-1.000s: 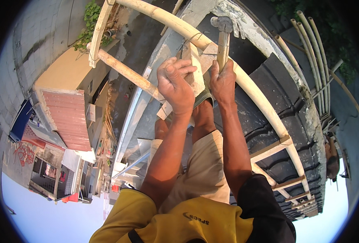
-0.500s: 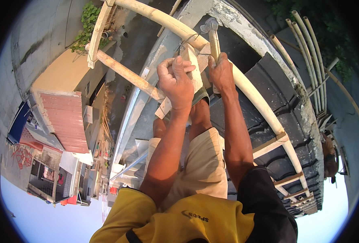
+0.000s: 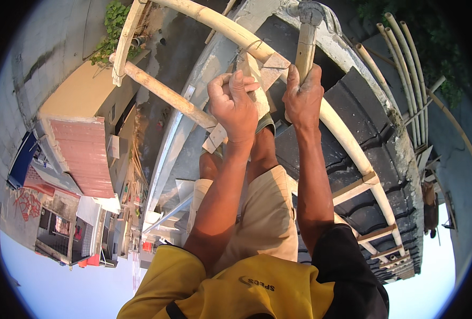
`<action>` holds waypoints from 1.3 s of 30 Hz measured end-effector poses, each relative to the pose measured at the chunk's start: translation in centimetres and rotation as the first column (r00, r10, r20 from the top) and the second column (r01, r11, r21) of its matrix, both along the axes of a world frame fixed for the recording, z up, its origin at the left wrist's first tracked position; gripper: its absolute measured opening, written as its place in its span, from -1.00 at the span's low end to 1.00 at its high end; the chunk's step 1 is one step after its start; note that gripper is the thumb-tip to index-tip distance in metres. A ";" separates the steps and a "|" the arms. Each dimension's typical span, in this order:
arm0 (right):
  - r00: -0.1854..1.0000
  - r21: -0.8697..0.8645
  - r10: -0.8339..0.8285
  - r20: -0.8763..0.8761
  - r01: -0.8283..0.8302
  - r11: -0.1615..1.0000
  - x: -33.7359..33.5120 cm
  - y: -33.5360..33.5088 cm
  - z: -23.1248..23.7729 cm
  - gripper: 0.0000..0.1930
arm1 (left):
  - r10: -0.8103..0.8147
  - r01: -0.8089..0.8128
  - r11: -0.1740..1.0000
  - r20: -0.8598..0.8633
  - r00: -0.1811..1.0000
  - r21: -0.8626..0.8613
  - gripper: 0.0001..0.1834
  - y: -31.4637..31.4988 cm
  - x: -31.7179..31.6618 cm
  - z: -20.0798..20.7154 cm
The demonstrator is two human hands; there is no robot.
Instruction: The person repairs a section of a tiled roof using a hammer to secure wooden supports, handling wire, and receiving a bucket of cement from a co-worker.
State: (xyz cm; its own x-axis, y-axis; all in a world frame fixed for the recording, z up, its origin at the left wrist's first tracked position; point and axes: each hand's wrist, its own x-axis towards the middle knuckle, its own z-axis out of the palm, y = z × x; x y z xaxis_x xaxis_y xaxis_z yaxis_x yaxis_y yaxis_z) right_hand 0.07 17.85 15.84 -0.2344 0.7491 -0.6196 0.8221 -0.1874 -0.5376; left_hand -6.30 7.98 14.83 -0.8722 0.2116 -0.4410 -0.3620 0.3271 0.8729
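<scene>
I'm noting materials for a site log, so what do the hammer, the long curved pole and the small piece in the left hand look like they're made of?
Hammer: pale, bare wooden handle held in the right hand; dull grey head, probably steel.
Long curved pole: likely bamboo, smooth, tan, round, with faint node rings.
Small piece gripped by the left hand: seemingly rough-sawn, unpainted wood, with flat faces and square edges.

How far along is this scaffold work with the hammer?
Done: the long pale bamboo pole already carries nailed wooden cross-pieces farther along. In hand: the left hand grips a flat wooden piece against the pole, while the right hand holds a wooden-handled hammer raised. Left: fixing this piece.
</scene>
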 end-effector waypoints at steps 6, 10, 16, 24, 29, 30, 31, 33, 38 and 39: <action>0.952 -0.218 0.247 0.182 -0.205 0.954 2.2 -1.4 -5.9 -0.63 | 0.021 -0.021 1.000 0.028 0.999 0.003 -0.75 0.3 0.2 0.3; 0.997 0.092 0.078 0.011 -0.078 0.993 -0.5 0.7 -2.2 -0.68 | 0.056 -0.056 0.997 0.001 0.998 0.056 -0.78 0.2 -0.1 -0.4; 0.898 -0.167 0.366 0.245 -0.333 0.928 1.3 -2.0 -5.7 -0.67 | -0.017 0.017 1.000 0.024 1.000 0.002 -0.70 -0.3 -0.2 -0.2; 0.999 0.062 0.043 0.016 -0.044 0.997 1.1 -2.9 -2.8 -0.69 | -0.004 0.003 0.999 0.009 1.000 0.041 -0.69 0.5 -0.1 0.3; 0.957 -0.168 0.261 0.123 -0.239 0.956 1.2 0.4 -4.9 -0.65 | -0.023 0.023 1.000 0.020 1.000 -0.007 -0.69 0.3 -0.3 0.1; 0.983 -0.058 0.175 0.047 -0.172 0.983 0.8 0.7 -4.0 -0.67 | -0.010 0.010 1.000 0.010 1.000 0.002 -0.69 0.4 -0.2 0.0; 0.995 0.038 0.090 -0.032 -0.089 0.995 0.0 0.7 -2.2 -0.68 | -0.001 0.001 1.000 0.009 1.000 0.002 -0.69 0.2 0.0 0.0; 0.997 0.135 0.069 -0.022 -0.066 0.989 -0.2 -0.6 -1.5 -0.71 | 0.027 -0.027 0.999 -0.025 0.999 0.026 -0.76 0.3 0.1 -0.1; 0.937 -0.186 0.305 0.169 -0.274 0.944 2.7 -1.4 -6.1 -0.65 | -0.016 0.016 1.000 0.006 1.000 0.003 -0.69 0.1 -0.1 -0.2; 0.970 -0.362 0.201 0.133 -0.141 0.921 0.1 1.1 -3.5 -0.64 | -0.022 0.022 1.000 -0.005 1.000 -0.007 -0.69 0.1 -0.3 -0.3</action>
